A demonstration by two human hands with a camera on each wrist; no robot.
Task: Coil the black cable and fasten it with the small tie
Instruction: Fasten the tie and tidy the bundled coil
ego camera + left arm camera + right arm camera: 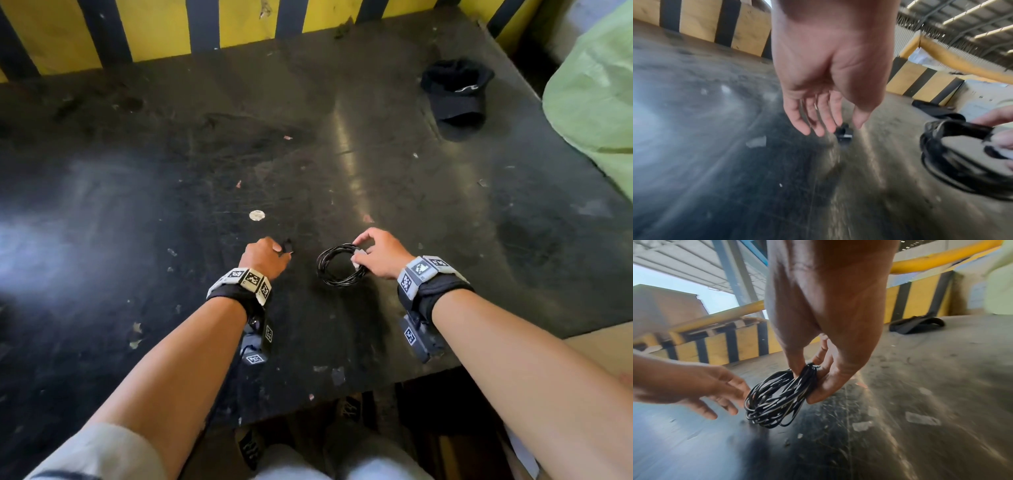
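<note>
The black cable [337,265] is wound into a small coil that rests on the dark table [137,205]. My right hand [363,253] pinches the coil's right side between thumb and fingers; the right wrist view shows the strands [777,395] bunched in that pinch [807,382]. The small black tie [287,246] lies on the table to the coil's left. My left hand [265,255] hangs just over it, fingers straight and holding nothing. In the left wrist view the tie [843,132] sits right below the fingertips [818,131], with the coil [953,155] off to the right.
A black cap [455,92] lies at the table's far right, beside a pale green sack [596,102]. A yellow-and-black striped barrier [154,27] runs along the back. A small white disc [257,215] and paper scraps dot the surface. The table's front edge is near my legs.
</note>
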